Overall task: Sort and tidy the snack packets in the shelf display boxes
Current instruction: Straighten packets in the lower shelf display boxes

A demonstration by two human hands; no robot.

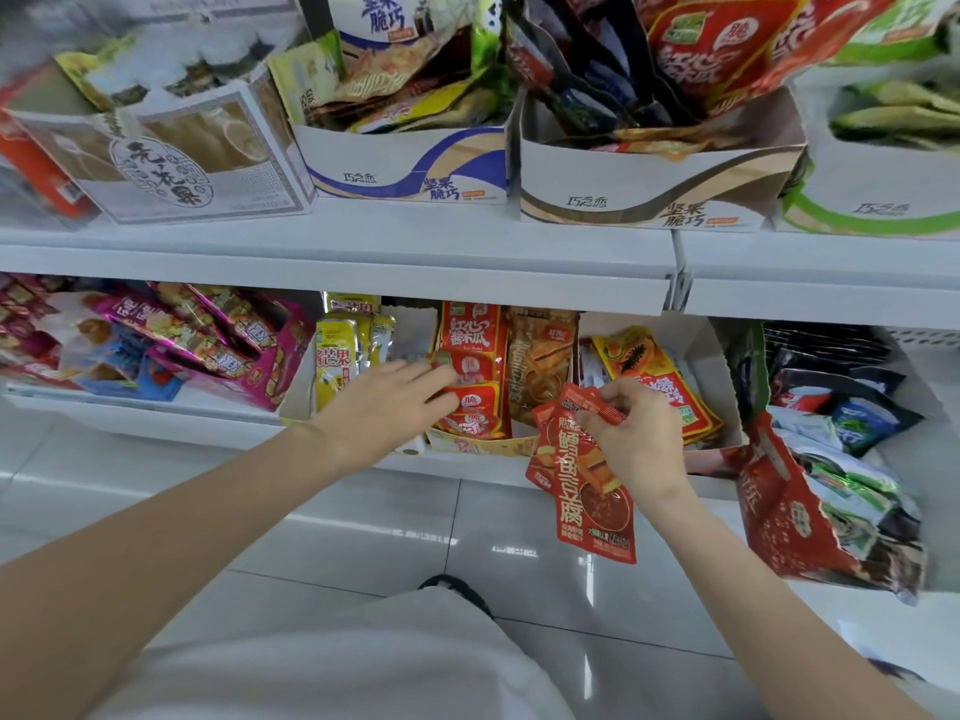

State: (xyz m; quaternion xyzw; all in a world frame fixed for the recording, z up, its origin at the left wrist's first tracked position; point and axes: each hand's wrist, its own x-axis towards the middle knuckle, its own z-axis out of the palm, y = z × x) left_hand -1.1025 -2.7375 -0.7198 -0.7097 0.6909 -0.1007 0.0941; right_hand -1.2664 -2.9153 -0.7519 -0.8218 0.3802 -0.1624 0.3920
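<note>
My right hand point(636, 433) pinches the tops of a few red-orange snack packets point(587, 485), which hang down in front of the lower shelf. My left hand point(387, 407) reaches flat into a cream display box point(483, 445) on the lower shelf, its fingers lying on red packets point(472, 366) standing there. Brown packets point(537, 366) stand beside the red ones in the same box. Yellow packets point(340, 350) stand in the box to the left. Orange papaya-print packets point(654, 376) lie in the white box to the right.
The upper shelf point(337, 252) carries several display boxes of mixed packets, among them a blue-striped box point(405, 168) and a brown-striped box point(649, 194). A pink box point(208, 340) sits at lower left. A torn red box point(789, 506) of mixed packets juts out at right. White floor tiles point(389, 532) lie below.
</note>
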